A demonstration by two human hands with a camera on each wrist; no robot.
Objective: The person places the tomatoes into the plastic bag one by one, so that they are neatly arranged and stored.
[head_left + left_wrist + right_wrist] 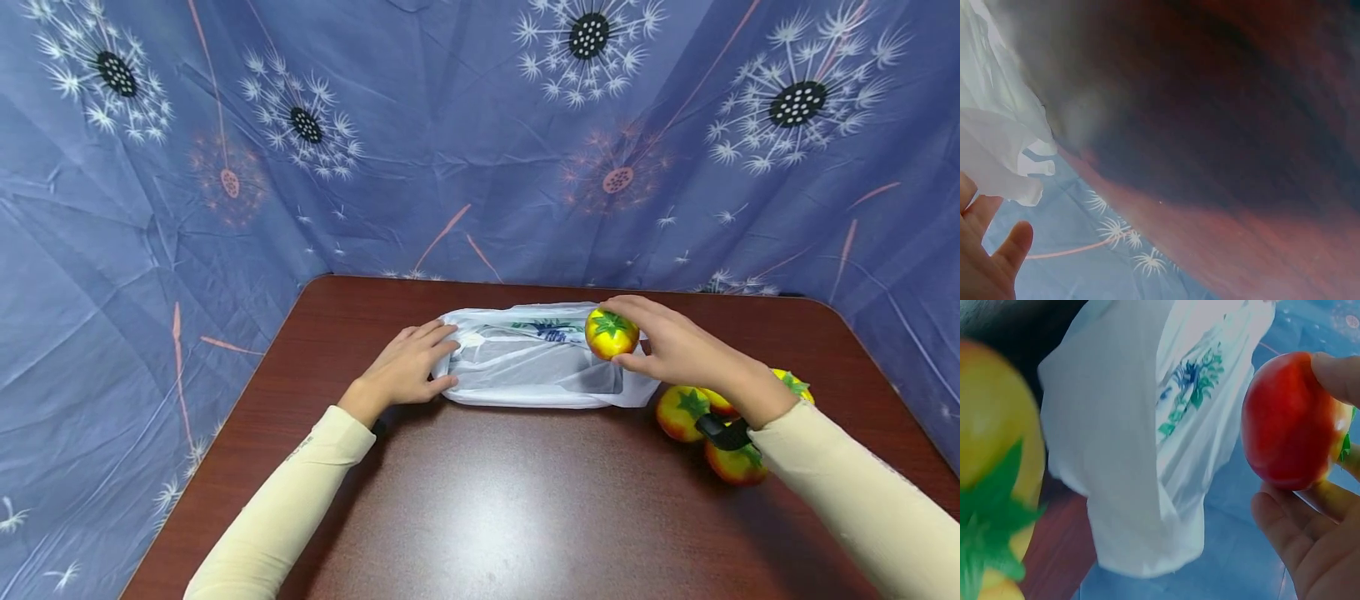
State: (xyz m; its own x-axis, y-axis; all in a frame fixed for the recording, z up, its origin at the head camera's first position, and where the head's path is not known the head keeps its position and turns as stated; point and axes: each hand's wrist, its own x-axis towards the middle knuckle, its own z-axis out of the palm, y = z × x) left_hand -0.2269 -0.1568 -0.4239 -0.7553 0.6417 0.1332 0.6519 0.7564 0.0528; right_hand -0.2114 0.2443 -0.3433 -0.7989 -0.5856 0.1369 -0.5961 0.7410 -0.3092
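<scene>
My right hand (678, 346) holds a red-and-yellow tomato (611, 335) with a green star-shaped top, thumb on one side and fingers on the other. In the right wrist view the tomato's red underside (1285, 422) shows between the fingertips. Below it, a white plastic bag (525, 397) with a blue and green print is spread open, long and box-shaped, on the table. My left hand (405, 367) is at the bag's left end, fingers extended and spread at its edge. In the left wrist view, thumb and fingers of the left hand (991, 250) are apart beside the bag's white plastic (1000, 150).
Several more tomatoes (681, 414) lie clustered to the right of the bag, partly behind my right wrist. The brown table (465, 483) ends at a blue curtain (450, 150) with dandelion prints at the back and sides.
</scene>
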